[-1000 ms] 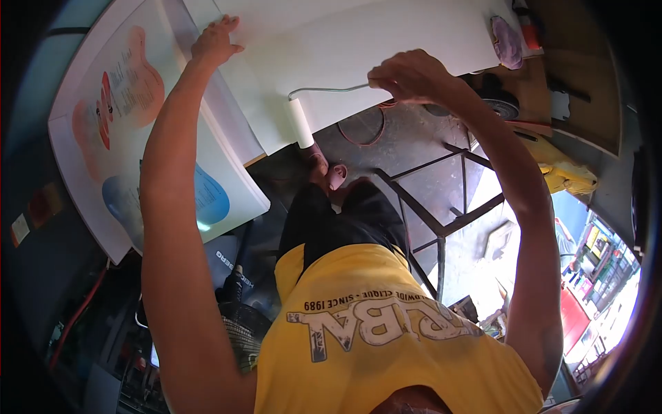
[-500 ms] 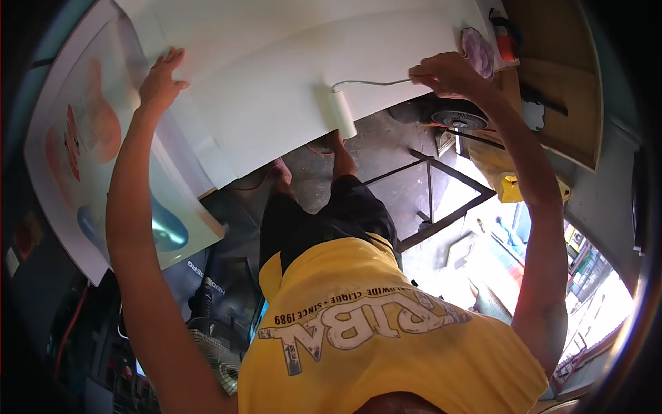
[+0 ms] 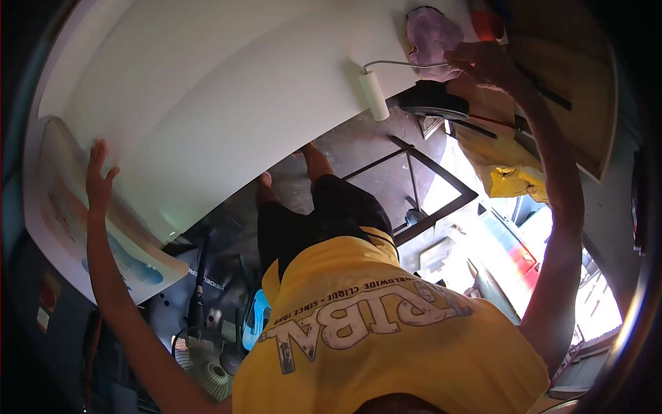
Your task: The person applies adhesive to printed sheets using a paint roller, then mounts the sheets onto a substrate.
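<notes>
A wide white sheet (image 3: 227, 90) lies over the work surface in front of me. My left hand (image 3: 101, 176) rests on its left part with fingers stretched out, close to the curled edge of a printed sheet (image 3: 131, 265) with coloured pictures. My right hand (image 3: 483, 65) is closed around the handle end of a small paint roller (image 3: 374, 95). The handle itself is mostly hidden by the fingers. The roller's pale sleeve lies at the near edge of the white sheet, partly overhanging it. Beside my right hand is a crumpled purple cloth (image 3: 433, 34).
An orange-red object (image 3: 487, 22) sits beyond the cloth. Below the surface's edge are a black fan (image 3: 434, 100), a dark metal frame (image 3: 441, 207) on the floor and a yellow bag (image 3: 510, 181). Another fan (image 3: 207, 359) stands at lower left.
My right hand and the roller have moved right, towards the purple cloth. My left hand has moved left and nearer to me. Less of the printed sheet shows, and its edge curls more.
</notes>
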Motion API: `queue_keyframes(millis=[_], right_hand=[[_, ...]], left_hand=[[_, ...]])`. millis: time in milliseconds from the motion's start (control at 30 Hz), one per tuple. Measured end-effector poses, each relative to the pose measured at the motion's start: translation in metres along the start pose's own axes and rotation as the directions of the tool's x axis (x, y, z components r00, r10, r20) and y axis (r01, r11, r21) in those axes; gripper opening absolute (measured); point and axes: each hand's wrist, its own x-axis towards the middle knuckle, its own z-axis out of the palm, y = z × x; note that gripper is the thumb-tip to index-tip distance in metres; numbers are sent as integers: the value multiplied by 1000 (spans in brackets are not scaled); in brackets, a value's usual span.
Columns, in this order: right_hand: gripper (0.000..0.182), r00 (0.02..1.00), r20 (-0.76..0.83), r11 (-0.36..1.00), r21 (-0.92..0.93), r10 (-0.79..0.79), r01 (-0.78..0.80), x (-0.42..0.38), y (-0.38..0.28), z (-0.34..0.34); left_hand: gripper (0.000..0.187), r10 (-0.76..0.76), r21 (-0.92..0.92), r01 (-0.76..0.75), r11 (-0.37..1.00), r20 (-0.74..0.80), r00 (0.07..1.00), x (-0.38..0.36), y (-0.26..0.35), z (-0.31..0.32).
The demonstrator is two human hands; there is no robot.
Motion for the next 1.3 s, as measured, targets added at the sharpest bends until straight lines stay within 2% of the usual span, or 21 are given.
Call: queue_keyframes(millis=[33,133,233,333,433,533,600,667,733,833,933,967,1067,1167,1267,1300], right_hand=[[24,1000,-19,999,30,-10,10,-4,9,-3],[21,975,179,990,-81,129,-116,-14,25,-23],[17,993,76,995,35,91,-93,-27,46,-19],[20,980,140,990,4,140,-142,-39,62,-24],[25,926,241,919,197,291,-340,-57,55,-44],[31,809,332,740,337,484,-581,-60,13,-63],[33,833,141,595,637,536,-490,-55,-24,-33],[35,823,138,511,724,551,-464,-34,-52,0],[21,738,-29,559,672,674,-485,4,-88,25],[17,715,-118,574,691,689,-440,39,-111,40],[23,710,-223,655,629,668,-419,49,-112,61],[21,666,-125,558,669,735,-490,49,-111,68],[20,713,-263,687,605,650,-403,33,-121,76],[19,634,-112,529,671,765,-520,-2,-143,83],[21,600,-127,513,673,790,-532,-47,-167,93],[21,586,-46,458,674,809,-580,-63,-176,93]], left_hand=[[86,-18,26,18,1000,8,1000,0,1,-1],[86,-8,32,7,999,12,1000,-1,2,-2],[86,-2,21,2,1000,9,1000,0,4,-2],[88,-16,28,16,999,11,1000,0,6,-2],[90,-77,110,75,991,12,997,-1,9,-2],[93,-86,70,85,994,11,996,-1,13,-2],[95,-84,52,83,995,4,996,-2,14,-1],[95,-81,48,81,996,-1,997,-2,15,-2],[96,-86,48,86,995,2,996,-2,18,-2],[94,-74,47,74,996,1,997,-3,15,-2],[93,-77,31,76,997,4,997,-3,17,0],[93,-82,21,82,996,4,997,-4,19,0],[93,-27,41,28,999,-18,999,-3,17,0],[92,-61,46,61,997,5,998,-2,13,1],[93,-66,32,66,997,-1,998,-3,11,2],[93,-67,32,67,997,-1,998,-2,10,2]])
